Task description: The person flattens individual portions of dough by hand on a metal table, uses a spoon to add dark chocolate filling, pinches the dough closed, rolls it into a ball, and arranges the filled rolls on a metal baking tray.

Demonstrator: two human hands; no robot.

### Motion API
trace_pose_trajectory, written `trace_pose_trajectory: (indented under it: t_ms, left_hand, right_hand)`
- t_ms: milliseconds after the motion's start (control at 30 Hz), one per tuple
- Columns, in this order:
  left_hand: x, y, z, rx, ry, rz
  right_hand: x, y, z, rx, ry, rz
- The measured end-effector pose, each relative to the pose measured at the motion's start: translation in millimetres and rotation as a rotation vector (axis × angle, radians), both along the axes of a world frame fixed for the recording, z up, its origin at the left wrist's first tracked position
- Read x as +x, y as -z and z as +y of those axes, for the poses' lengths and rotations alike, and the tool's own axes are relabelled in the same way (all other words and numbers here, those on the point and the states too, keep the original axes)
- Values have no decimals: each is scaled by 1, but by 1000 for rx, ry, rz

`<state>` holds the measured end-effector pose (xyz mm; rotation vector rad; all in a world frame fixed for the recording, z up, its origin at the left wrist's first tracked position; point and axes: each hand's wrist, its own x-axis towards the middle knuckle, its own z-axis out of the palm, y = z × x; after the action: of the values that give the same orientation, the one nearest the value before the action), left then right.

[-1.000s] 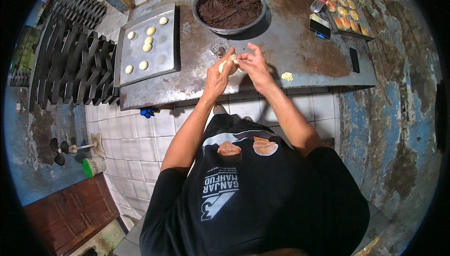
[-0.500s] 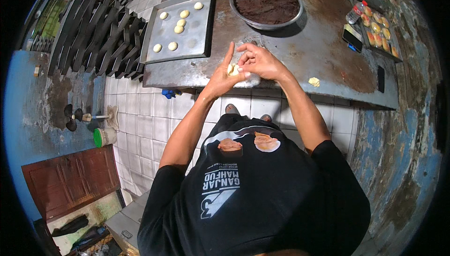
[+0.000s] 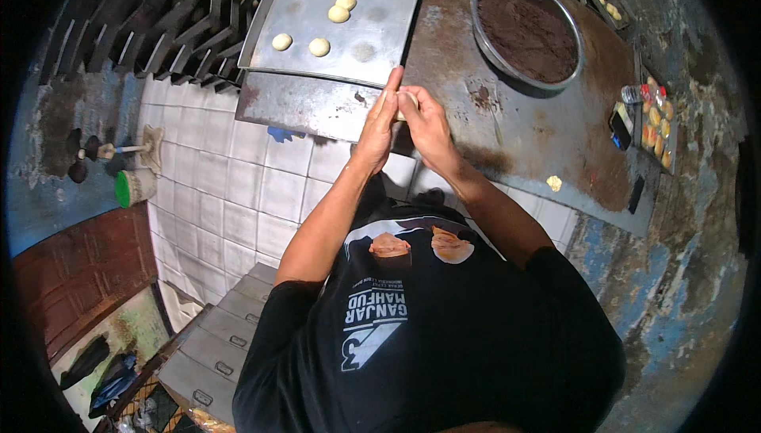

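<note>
My left hand (image 3: 377, 130) and my right hand (image 3: 429, 125) meet just beyond the table's front edge, near the front right corner of a square metal tray (image 3: 372, 74). Between them is a small pale dough ball (image 3: 406, 106), mostly covered by my fingers. My left fingers point away from me along one side of it; the right fingers curl round the other side. On the tray several round dough balls (image 3: 319, 47) lie spaced apart, two of them touching in the middle. To the right stands a large metal bowl of dark brown filling (image 3: 529, 30).
A small scrap of dough (image 3: 554, 183) lies on the metal table (image 3: 507, 136) near its front right. Further right are a plastic bottle (image 3: 632, 94), a phone (image 3: 621, 130) and a tray of topped buns (image 3: 667, 128). A dark metal rack (image 3: 170, 28) stands at the left.
My view has turned toward the left, so the tray and bowl sit further right. My hands have closed together around the dough, which showed open in my left palm before.
</note>
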<state>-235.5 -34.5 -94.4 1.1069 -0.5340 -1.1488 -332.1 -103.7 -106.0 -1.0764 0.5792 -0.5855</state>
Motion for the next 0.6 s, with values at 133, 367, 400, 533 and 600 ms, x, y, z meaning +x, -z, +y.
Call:
trace_pose_trajectory:
  t_ms: [133,367,400,533,600]
  left_hand:
    - [80,18,-16,153,-122,163]
    - [210,60,-1,231,-236,121]
    - [224,65,7,249,-217,102]
    - [271,61,31,331,-220,-52]
    - [282,63,31,357,-252,20]
  right_hand:
    - [82,6,-34,675,-139,-8]
    - [198,138,-126,-1087,-114,755]
    - [200,158,-130,-1230,-257,849]
    - [224,174,-124,-1493,-178,728]
    - [227,184,-125,-1443,-272,803]
